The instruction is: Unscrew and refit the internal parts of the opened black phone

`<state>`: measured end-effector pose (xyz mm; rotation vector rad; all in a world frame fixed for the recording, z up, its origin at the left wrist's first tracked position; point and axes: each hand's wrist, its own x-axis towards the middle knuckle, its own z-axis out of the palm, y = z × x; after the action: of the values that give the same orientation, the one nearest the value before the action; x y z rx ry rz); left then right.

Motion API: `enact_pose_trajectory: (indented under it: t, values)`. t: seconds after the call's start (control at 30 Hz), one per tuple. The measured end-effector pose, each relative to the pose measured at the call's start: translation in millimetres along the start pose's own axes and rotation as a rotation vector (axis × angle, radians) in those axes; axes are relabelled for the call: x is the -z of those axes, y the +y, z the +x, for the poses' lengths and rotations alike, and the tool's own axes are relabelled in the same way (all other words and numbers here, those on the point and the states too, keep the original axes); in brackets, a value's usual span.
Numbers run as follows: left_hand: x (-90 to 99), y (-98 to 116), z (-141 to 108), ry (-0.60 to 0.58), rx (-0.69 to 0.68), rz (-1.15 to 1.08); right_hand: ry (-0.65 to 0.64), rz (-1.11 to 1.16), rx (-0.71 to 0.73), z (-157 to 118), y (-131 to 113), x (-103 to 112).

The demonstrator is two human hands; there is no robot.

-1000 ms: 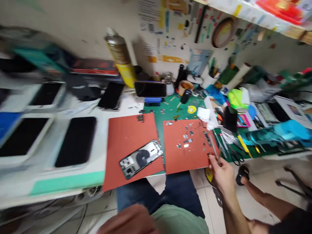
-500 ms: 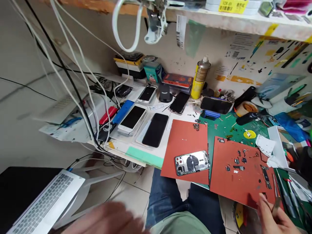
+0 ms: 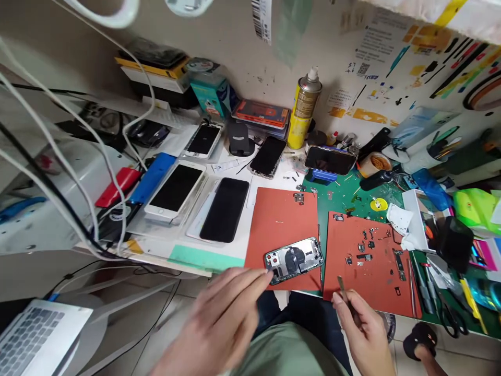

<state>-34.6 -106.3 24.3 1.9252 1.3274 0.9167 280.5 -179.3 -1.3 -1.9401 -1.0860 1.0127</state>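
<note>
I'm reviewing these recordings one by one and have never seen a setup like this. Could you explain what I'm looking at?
There is no machine here: a person works with two bare hands. One camera, worn on the head, looks forward and down, so the hands enter from the bottom.

The right hand holds a thin tool. The left hand reaches to the corner of an opened phone; its palm is hidden, and I can't tell whether it touches.

The phone lies on the left red mat. Small parts are scattered over the right red mat. Farther left lie a black phone and a white phone; a spray can stands behind.
</note>
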Motion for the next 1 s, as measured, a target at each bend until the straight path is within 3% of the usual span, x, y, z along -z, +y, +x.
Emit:
enact_pose_trajectory:
  t: [0.07,0.1,0.23,0.43,0.63,0.73,0.8,0.87,0.93,1.0]
  values:
    - [-25.4,-12,22,-0.159,-0.184,0.201,-0.032,-0.038,0.063,3,-10,-1]
    - [-36.4,-19,29,-0.176,-0.221,0.264,-0.044,-0.058,0.088,6,-15,-1]
    - [-57.8,-41,35,-0.222,-0.231,0.309,-0.046,-0.117,0.131,24,-35,4]
    - [-49.3,-41,36,-0.213,-0.26,0.229,-0.014,-0.167,0.165,45,-53,14]
    - [-40.0,-40,41,-0.218,-0.145,0.136,0.146,-0.504,0.179,63,-33,-5]
    - [-37.1,-41,42,-0.219,-0.091,0.095,0.162,-0.527,0.157,66,-26,-10]
    - [-36.6,-41,43,-0.212,-0.094,0.075,0.129,-0.382,0.082,62,-26,-10]
    - [-38.5,-38,42,-0.181,-0.117,0.061,0.043,-0.078,-0.004,52,-30,-13]
    - [-45.1,-31,39,-0.112,-0.128,0.064,-0.037,0.265,-0.094,38,-34,-23]
    - [-57.6,-17,32,-0.009,-0.109,0.092,-0.033,0.482,-0.198,22,-37,-40]
